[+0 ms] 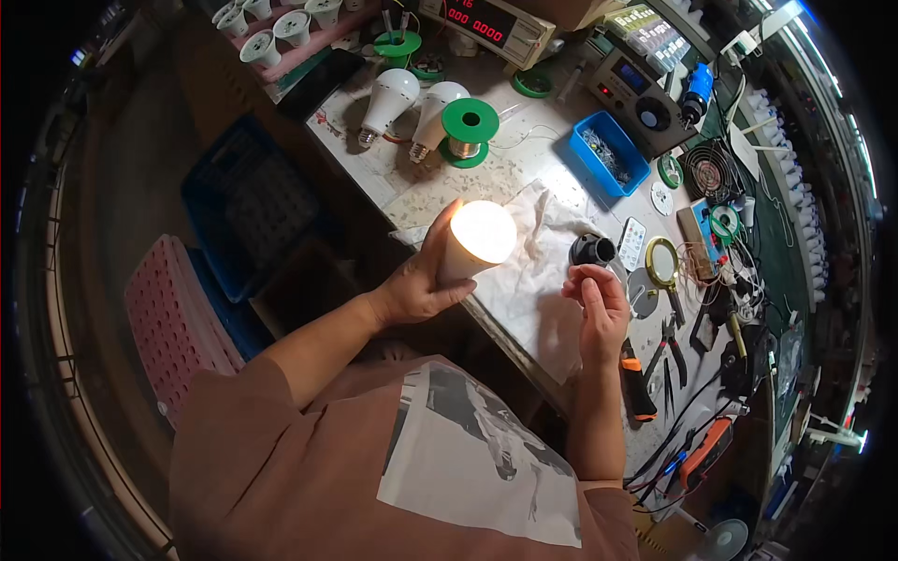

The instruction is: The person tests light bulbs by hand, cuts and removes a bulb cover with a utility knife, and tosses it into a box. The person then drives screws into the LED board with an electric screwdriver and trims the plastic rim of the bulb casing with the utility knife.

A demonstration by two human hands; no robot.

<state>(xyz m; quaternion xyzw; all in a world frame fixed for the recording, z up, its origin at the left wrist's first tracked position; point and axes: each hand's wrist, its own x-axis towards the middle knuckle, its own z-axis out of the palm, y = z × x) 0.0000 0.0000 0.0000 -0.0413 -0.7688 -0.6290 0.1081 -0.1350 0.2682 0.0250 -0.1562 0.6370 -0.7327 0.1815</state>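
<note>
My left hand (419,280) is wrapped round the white body of a light bulb (479,236), whose dome glows brightly. It holds the bulb over the table's front edge. My right hand (601,304) is over the table with its fingers curled and the thumb against them; whatever they hold, if anything, is too small to make out. Just beyond those fingertips stands a black lamp socket (587,250). A crumpled white cloth (538,299) lies under and between my hands. Two unlit white bulbs (390,98) lie farther back, beside a green-ended solder spool (468,131).
A blue tray (608,154) of small metal parts sits behind the socket. Pliers (667,365), an orange-and-black handled tool (638,381) and a magnifying glass (661,262) lie on the right. A meter (486,28) with red digits stands at the back. Pink crates (178,323) are at left.
</note>
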